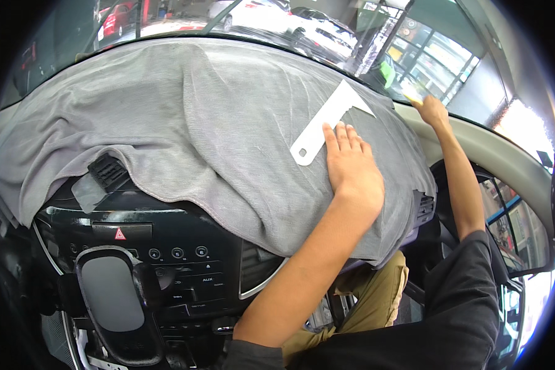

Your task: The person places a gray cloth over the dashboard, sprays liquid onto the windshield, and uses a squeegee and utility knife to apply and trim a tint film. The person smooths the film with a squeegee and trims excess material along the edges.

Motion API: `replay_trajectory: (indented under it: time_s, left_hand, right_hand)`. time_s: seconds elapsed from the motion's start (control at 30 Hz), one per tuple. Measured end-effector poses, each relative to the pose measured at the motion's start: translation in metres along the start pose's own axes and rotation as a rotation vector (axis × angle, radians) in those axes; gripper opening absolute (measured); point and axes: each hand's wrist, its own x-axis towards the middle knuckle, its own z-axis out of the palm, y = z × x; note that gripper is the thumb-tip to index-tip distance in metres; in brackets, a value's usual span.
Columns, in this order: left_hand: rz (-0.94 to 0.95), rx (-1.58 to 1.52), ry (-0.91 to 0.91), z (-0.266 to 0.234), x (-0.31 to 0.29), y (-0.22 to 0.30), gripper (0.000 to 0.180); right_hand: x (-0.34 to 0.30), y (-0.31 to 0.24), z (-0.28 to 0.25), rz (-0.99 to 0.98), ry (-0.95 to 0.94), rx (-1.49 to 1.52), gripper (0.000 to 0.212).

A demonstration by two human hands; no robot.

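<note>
My left hand [351, 161] lies flat on the grey cloth [240, 111] spread over the dashboard, fingers stretched out. Its fingertips are beside a white flat plastic tool [317, 128] with a hole at one end and a pointed, hooked blade at the other. At the far right, my right hand [433, 111] is closed around a yellow-handled hand tool [413, 97] held at the lower corner of the windshield. The far end of that tool is pale and blurred, so its exact kind cannot be made out.
A black phone holder [114, 293] stands before the centre console [185, 237]. Air vents [110, 171] poke out from under the cloth. A green patch [386, 73] shows at the glass. The right pillar [518, 163] and side mirror [515, 228] bound the right side; parked cars [320, 31] stand beyond.
</note>
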Motion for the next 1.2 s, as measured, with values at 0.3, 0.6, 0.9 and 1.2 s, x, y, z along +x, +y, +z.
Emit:
replay_trajectory:
  time_s: [0.3, 0.6, 0.9, 1.2]
  left_hand:
    - [-0.013, -0.031, 0.036, 0.006, 0.001, -0.005, 0.057]
    - [-0.006, -0.133, 0.106, -0.009, 0.005, -0.029, 0.049]
    - [-0.101, -0.116, 0.304, 0.011, 0.017, -0.017, 0.052]
    - [-0.122, -0.054, 0.267, 0.012, 0.015, -0.026, 0.057]
  right_hand:
    - [-0.033, 0.026, -0.008, 0.012, 0.057, -0.014, 0.047]
    - [-0.214, 0.000, -0.083, -0.232, -0.057, 0.916, 0.025]
    - [-0.238, -0.017, -0.115, -0.207, 0.289, 0.828, 0.022]
    - [-0.158, -0.111, -0.270, -0.630, 0.722, 0.723, 0.020]
